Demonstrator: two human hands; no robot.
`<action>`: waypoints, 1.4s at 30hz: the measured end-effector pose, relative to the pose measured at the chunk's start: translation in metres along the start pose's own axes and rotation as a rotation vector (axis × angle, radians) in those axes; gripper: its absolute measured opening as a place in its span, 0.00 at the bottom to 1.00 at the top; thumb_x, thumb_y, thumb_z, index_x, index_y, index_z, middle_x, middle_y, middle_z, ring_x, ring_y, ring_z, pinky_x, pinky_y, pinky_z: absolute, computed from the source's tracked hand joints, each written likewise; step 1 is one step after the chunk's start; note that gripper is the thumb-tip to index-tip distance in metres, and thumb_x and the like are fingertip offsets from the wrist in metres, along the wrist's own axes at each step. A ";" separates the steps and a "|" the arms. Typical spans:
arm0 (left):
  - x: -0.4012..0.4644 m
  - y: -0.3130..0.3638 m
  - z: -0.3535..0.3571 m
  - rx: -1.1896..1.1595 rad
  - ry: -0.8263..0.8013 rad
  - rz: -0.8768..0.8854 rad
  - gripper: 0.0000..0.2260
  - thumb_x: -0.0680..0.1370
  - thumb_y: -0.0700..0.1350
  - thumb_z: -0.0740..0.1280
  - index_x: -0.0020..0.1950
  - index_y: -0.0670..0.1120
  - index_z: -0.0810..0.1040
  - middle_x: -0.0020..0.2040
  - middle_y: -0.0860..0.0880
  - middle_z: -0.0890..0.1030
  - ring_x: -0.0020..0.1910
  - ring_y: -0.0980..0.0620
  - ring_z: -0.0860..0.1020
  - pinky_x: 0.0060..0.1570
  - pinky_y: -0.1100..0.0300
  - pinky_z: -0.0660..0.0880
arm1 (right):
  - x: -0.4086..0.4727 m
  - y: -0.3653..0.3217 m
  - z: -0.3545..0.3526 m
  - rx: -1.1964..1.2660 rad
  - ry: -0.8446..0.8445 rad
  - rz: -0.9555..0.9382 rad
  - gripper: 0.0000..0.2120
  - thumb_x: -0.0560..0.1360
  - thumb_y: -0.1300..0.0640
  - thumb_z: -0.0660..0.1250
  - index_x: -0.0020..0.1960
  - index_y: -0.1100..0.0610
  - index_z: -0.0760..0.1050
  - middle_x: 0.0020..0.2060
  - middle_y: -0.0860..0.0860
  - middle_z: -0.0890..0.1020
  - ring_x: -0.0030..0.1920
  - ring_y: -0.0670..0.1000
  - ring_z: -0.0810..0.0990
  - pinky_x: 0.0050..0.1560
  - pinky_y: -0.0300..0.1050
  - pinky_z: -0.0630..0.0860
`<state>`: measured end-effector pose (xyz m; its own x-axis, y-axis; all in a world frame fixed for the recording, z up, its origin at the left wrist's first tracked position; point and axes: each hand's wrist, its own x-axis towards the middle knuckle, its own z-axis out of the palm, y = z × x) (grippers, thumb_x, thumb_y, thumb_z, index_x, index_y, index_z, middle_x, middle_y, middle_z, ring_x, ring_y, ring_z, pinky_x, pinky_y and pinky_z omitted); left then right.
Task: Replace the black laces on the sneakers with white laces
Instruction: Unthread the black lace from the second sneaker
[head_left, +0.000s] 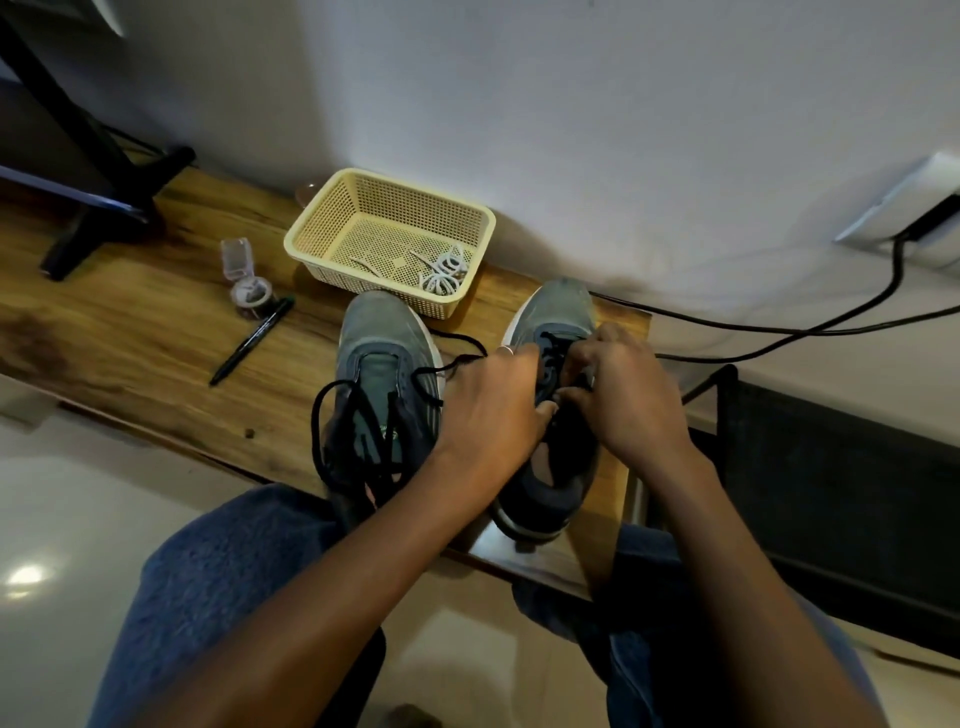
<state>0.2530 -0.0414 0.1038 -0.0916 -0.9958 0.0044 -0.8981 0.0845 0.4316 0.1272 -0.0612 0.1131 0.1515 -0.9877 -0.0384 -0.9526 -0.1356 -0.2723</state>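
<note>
Both hands are working over the right sneaker (550, 415) at the centre right of the frame. The left hand (491, 410) and right hand (626, 395) are curling their fingers into its black lace (558, 345), apparently pinching it near the eyelets, though the exact hold is partly hidden. The left sneaker (384, 374) is sitting just beside it, its loosened black lace (358, 431) trailing across the wooden table (130, 322). The white laces (441, 273) are lying in the yellow basket (332, 218) above. A sharp tug is likely to snag the lace in an eyelet, or slide the sneaker off the table's near edge.
</note>
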 end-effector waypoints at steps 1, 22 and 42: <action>-0.001 0.001 0.000 -0.006 -0.001 0.008 0.17 0.75 0.52 0.70 0.59 0.46 0.73 0.54 0.45 0.79 0.52 0.44 0.79 0.46 0.53 0.74 | -0.001 0.000 0.000 -0.005 0.003 0.001 0.05 0.73 0.55 0.71 0.47 0.54 0.78 0.54 0.51 0.74 0.58 0.53 0.71 0.43 0.44 0.65; 0.004 -0.008 0.000 -0.170 -0.008 -0.047 0.12 0.73 0.49 0.72 0.55 0.50 0.76 0.51 0.49 0.79 0.50 0.48 0.79 0.46 0.55 0.75 | 0.000 0.008 -0.002 0.274 0.011 0.139 0.09 0.73 0.56 0.72 0.49 0.48 0.74 0.61 0.52 0.72 0.62 0.54 0.71 0.59 0.55 0.72; 0.006 -0.008 -0.001 -0.188 -0.038 -0.046 0.09 0.73 0.49 0.72 0.51 0.49 0.78 0.47 0.50 0.80 0.47 0.49 0.78 0.46 0.53 0.77 | -0.005 -0.003 -0.008 0.149 -0.056 0.136 0.10 0.69 0.42 0.72 0.41 0.47 0.76 0.40 0.45 0.72 0.62 0.54 0.64 0.59 0.60 0.66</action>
<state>0.2602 -0.0484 0.1011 -0.0718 -0.9961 -0.0522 -0.8057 0.0270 0.5917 0.1269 -0.0561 0.1217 0.0426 -0.9896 -0.1372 -0.9162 0.0161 -0.4004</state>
